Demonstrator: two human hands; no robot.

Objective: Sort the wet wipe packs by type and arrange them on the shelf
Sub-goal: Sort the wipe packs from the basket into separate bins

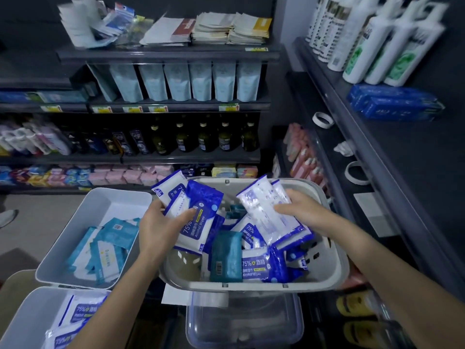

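Observation:
A grey basket (334,258) in front of me holds several wet wipe packs: blue-and-white alcohol wipe packs (256,267) and a teal pack (225,258). My left hand (161,222) grips a stack of blue-and-white alcohol wipe packs (196,210) over the basket's left side. My right hand (299,210) holds a fan of the same packs (266,207), their pale backs showing, over the basket's right side.
A white bin (75,217) at left holds light blue packs. Another white bin (30,313) at lower left holds alcohol wipe packs. A clear tub (241,323) sits under the basket. The dark shelf (392,157) at right carries dark blue packs (395,102), white bottles and tape rolls.

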